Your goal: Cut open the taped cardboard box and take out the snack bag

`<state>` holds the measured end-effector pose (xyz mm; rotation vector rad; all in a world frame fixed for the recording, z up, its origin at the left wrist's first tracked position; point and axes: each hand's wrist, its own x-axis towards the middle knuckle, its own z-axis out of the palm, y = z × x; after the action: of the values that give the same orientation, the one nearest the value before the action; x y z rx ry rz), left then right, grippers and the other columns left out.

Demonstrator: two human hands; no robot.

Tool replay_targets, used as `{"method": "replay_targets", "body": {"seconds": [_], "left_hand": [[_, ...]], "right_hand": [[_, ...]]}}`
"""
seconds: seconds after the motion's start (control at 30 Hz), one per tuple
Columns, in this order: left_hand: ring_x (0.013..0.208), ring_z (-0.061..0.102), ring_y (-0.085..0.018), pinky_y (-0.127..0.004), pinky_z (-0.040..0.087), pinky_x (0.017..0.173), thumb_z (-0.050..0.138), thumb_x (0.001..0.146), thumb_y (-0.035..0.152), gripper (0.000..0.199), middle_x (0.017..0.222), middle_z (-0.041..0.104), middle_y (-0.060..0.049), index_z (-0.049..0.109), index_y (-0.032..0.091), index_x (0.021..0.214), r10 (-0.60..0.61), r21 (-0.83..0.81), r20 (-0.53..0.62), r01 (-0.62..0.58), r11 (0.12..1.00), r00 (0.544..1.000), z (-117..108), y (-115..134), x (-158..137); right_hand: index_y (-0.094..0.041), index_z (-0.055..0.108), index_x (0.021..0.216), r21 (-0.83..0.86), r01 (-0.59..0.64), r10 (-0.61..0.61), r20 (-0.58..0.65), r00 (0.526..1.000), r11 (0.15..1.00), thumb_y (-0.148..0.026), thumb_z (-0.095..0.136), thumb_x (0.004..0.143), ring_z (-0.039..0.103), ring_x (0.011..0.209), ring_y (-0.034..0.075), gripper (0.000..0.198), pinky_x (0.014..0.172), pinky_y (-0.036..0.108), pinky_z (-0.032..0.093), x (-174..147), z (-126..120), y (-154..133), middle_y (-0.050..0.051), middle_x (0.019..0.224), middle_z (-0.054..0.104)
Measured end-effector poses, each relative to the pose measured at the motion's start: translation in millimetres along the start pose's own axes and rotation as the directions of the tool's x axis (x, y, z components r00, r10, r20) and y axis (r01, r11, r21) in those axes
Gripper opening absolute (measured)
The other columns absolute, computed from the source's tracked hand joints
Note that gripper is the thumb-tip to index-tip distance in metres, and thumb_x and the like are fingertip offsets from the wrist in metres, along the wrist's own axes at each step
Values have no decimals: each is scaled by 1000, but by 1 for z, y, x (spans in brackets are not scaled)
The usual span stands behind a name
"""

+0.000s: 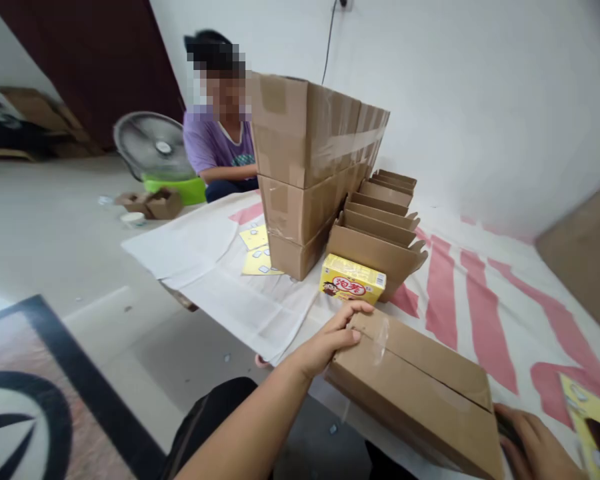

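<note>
Both hands framed the closed carton (420,393) at the cloth's near edge: your left hand (330,340) lay flat, fingers spread; your right hand (535,443) pressed its far end, grip unclear. Press seams evenly.

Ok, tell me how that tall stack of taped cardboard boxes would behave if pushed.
The stack of taped boxes looks apt to tip: three tiers, the top one widest. The glossy tape probably makes the sides slippery. Weight cannot be judged; the boxes are sealed.
</note>
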<state>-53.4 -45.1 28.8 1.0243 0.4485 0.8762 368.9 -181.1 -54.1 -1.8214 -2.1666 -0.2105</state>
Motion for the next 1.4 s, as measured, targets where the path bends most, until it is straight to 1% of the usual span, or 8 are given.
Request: {"method": "replay_targets", "body": {"seconds": [0.17,0.23,0.3,0.4,0.53,0.73,1.0,1.4], "left_hand": [[101,49,-24,-30,38,80,59,67,32,56,114,52,-3,46,25,121,11,-15,54,-11,1000,998,0,1,-1],[99,50,-24,-30,38,79,59,66,33,57,116,51,-4,45,24,121,14,-21,51,-13,1000,999,1,0,1],[99,51,-24,-31,38,79,59,65,33,57,118,51,-4,45,24,119,32,-22,42,-32,999,999,1,-2,2],[103,51,-27,-34,38,84,58,66,32,56,119,53,-5,45,23,120,76,9,55,-76,997,996,0,-6,5],[110,49,-28,-37,36,90,57,71,32,53,123,53,-5,44,24,122,131,56,103,-137,989,986,-5,-9,5],[115,47,-29,-39,35,95,57,77,38,52,128,50,-6,43,23,125,162,134,106,-176,975,981,-6,-8,2],[126,38,-30,-41,28,105,56,75,35,49,132,46,-7,48,21,122,207,344,61,-216,914,976,-4,-1,-1],[125,40,-31,-45,27,106,55,74,35,53,137,46,-7,49,22,125,153,426,23,-148,893,988,-7,2,-3]], "right_hand": [[-21,41,136,-183,-48,12,-193,981,982,-35,42,91,59,100,32,47,80,45,50,60,-79,-45,14,109,57],[-23,38,139,-201,76,-127,-257,958,977,-32,44,91,58,100,29,50,89,45,46,91,-110,-78,12,116,56],[-26,41,138,-211,285,-327,-204,923,935,-24,47,90,58,100,26,48,91,42,45,119,-130,-114,9,118,58],[-24,49,132,-241,528,-557,-65,828,814,-11,42,89,57,98,22,46,87,38,45,148,-136,-163,8,116,61],[-19,50,131,-262,635,-654,17,756,727,-5,38,84,56,94,23,50,81,39,47,169,-123,-201,11,113,61],[-17,52,128,-301,647,-658,79,749,700,-3,40,79,53,93,23,52,80,39,46,175,-126,-210,11,111,61],[-15,56,121,-364,720,-733,131,668,591,-7,40,85,54,84,22,41,73,37,42,170,-145,-205,10,101,65],[-16,58,117,-406,725,-727,184,662,557,-3,39,78,55,78,21,44,70,36,41,152,-158,-189,9,97,66]]}}
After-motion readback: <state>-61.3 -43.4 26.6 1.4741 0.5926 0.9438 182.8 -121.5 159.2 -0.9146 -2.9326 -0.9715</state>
